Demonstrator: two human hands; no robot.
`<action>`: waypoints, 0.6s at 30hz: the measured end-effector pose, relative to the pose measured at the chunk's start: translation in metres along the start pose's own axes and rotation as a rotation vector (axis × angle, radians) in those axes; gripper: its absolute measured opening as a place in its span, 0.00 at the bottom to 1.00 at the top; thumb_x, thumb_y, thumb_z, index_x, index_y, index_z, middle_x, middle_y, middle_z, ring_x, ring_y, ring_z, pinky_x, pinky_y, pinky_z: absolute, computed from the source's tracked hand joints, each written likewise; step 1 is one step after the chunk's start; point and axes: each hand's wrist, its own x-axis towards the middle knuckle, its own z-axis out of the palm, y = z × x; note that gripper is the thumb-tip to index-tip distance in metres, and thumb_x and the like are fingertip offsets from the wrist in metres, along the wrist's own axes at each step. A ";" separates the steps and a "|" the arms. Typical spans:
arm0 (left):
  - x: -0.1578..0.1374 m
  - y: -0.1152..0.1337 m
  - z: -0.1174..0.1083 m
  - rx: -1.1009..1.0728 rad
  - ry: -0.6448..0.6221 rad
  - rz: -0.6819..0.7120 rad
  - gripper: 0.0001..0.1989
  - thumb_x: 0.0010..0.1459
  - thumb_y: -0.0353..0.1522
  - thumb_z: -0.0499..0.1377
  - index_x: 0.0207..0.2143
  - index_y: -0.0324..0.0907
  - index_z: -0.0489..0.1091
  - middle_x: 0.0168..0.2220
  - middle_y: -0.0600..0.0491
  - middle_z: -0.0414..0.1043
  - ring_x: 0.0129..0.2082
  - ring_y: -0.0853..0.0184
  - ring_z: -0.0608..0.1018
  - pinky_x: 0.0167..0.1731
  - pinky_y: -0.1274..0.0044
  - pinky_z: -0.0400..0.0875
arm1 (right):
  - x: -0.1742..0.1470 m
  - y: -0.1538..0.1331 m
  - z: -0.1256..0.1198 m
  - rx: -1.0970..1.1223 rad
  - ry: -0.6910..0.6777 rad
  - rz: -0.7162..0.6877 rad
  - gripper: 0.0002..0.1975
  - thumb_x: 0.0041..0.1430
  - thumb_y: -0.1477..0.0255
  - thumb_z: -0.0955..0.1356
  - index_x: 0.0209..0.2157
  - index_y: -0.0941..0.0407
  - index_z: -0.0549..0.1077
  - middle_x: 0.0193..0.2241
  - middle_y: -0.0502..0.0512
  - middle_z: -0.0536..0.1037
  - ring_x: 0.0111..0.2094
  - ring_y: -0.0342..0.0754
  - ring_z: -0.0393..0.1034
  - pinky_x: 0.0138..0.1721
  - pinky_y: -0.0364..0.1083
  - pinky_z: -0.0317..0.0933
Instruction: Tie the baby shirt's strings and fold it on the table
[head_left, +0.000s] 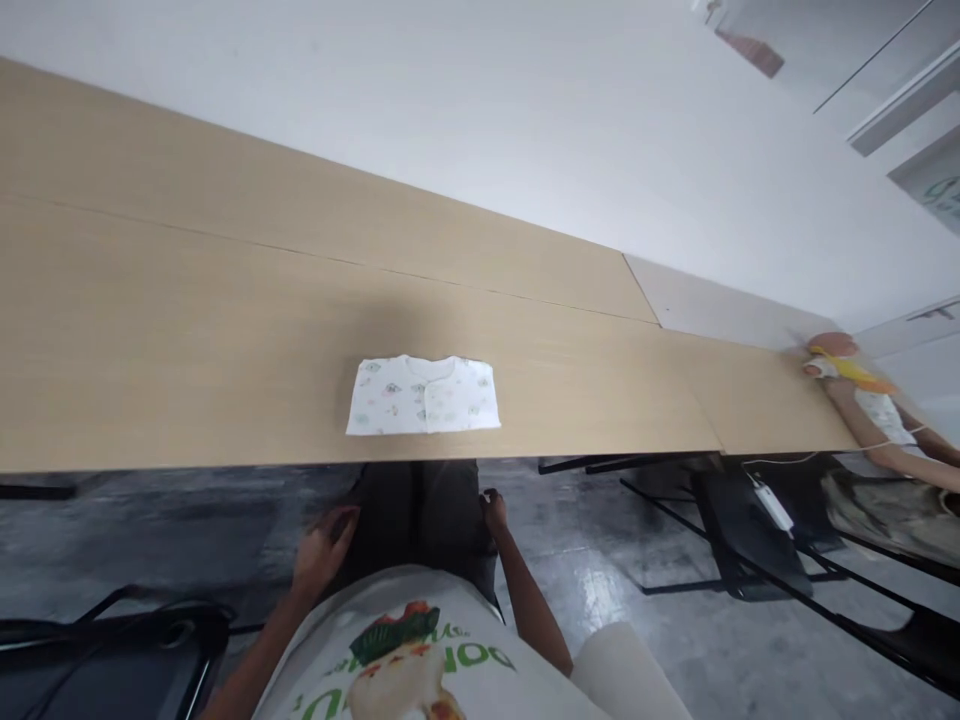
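A white baby shirt (457,400) with small printed figures lies flat on the wooden table (225,350), close to its front edge. Its neckline faces away from me, and the lower part looks folded under. Below the table edge, my left hand (326,545) rests beside my left thigh. The fingers are loosely bent and slightly apart, with nothing seen in them. By my right thigh hangs my right hand (493,512), its fingers also relaxed and partly apart, holding nothing visible. Both hands are apart from the shirt.
A white wall (480,130) runs behind the table. At the far right, a person's arms (870,420) reach over a doll (832,350) in white and yellow cloth. Black chairs (727,530) stand below the table; a white power strip (772,508) hangs there.
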 end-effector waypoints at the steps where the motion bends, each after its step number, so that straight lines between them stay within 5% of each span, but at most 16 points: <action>1: -0.002 0.008 -0.002 -0.029 0.019 0.036 0.17 0.55 0.47 0.49 0.32 0.52 0.75 0.38 0.49 0.80 0.41 0.53 0.81 0.40 0.61 0.73 | -0.002 0.006 0.001 -0.003 0.000 0.012 0.10 0.62 0.73 0.68 0.44 0.61 0.75 0.43 0.62 0.77 0.44 0.54 0.74 0.46 0.51 0.69; 5: -0.003 0.048 -0.019 -0.065 0.210 0.232 0.17 0.58 0.46 0.51 0.30 0.47 0.73 0.31 0.49 0.79 0.35 0.57 0.80 0.42 0.66 0.73 | -0.007 0.012 0.002 0.020 0.077 -0.066 0.11 0.56 0.79 0.65 0.40 0.60 0.76 0.40 0.62 0.80 0.44 0.54 0.75 0.47 0.47 0.66; 10: 0.009 0.087 -0.044 -0.069 0.377 0.407 0.17 0.61 0.44 0.50 0.31 0.44 0.72 0.29 0.49 0.77 0.33 0.61 0.78 0.40 0.68 0.71 | -0.025 -0.009 -0.020 0.140 0.250 -0.402 0.14 0.60 0.73 0.60 0.38 0.57 0.76 0.37 0.60 0.81 0.41 0.52 0.76 0.46 0.48 0.66; 15: 0.045 0.113 -0.067 0.016 0.476 0.497 0.18 0.63 0.45 0.48 0.31 0.44 0.70 0.32 0.47 0.76 0.37 0.59 0.77 0.44 0.66 0.69 | -0.036 -0.054 -0.060 0.219 0.578 -0.765 0.16 0.64 0.66 0.59 0.37 0.57 0.76 0.35 0.62 0.79 0.38 0.53 0.74 0.45 0.52 0.66; 18: 0.079 0.128 -0.079 0.080 0.481 0.510 0.19 0.63 0.45 0.47 0.35 0.43 0.70 0.36 0.44 0.75 0.41 0.57 0.76 0.49 0.64 0.66 | -0.021 -0.095 -0.080 0.215 0.614 -0.875 0.16 0.66 0.66 0.58 0.39 0.57 0.75 0.36 0.62 0.78 0.40 0.53 0.73 0.48 0.53 0.65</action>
